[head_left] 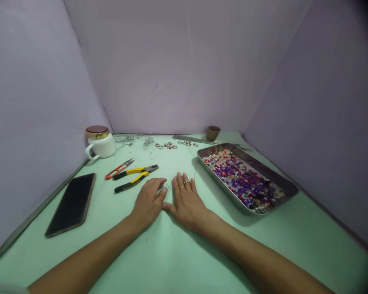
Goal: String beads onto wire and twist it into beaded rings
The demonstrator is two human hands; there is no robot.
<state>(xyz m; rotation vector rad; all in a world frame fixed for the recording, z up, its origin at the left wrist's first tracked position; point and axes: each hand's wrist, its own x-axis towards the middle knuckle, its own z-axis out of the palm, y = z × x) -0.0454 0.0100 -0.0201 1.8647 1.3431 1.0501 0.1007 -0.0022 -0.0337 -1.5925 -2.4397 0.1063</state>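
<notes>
My left hand (149, 200) rests on the green tabletop with its fingers loosely curved and the thumb apart, holding nothing I can see. Beside it, my right hand (187, 202) lies flat, palm down, with a ring on one finger. The thumbs are close together in the middle. A thin bit of wire (168, 185) lies between the fingertips. Just beyond my left hand are open pliers (138, 175) with yellow and black handles. Orange thread snips (119, 169) lie behind them. To the right of my right hand stands a metal tray (222, 186) of purple, red, white and gold beads (248, 179).
A phone (72, 204) lies at the left, with a lidded white mug (102, 145) behind it. Along the back are wire scraps (125, 141), red-beaded wire pieces (166, 145), long thin rods (193, 139) and a small brown cup (213, 133). Pale walls enclose three sides.
</notes>
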